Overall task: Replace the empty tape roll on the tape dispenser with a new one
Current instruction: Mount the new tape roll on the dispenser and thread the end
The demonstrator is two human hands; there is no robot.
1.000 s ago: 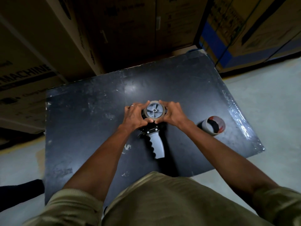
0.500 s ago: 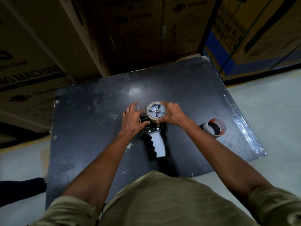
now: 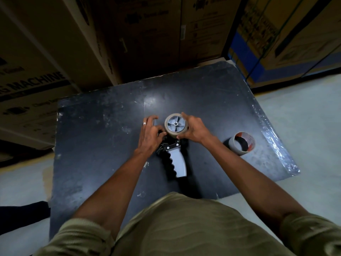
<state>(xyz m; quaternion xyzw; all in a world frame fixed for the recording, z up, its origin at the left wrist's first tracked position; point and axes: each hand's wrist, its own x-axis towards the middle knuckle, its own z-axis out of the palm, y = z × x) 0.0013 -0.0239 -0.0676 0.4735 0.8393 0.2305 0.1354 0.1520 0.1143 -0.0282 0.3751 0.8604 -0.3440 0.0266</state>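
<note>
Right hand [image 3: 194, 130] wrapped around tape roll [image 3: 176, 126] on tape dispenser [image 3: 175, 159]; left hand [image 3: 150, 134] loosely curled beside it, grasp unclear.

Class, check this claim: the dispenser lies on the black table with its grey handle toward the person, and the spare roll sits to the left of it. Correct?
Not quite. The head view shows the spare roll to the right of the dispenser, not the left. The dispenser does lie on the black table with its grey handle toward the person.

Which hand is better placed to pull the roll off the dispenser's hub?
Right. The right hand already wraps the roll on the dispenser, while the left hand sits beside it on the frame.
</note>
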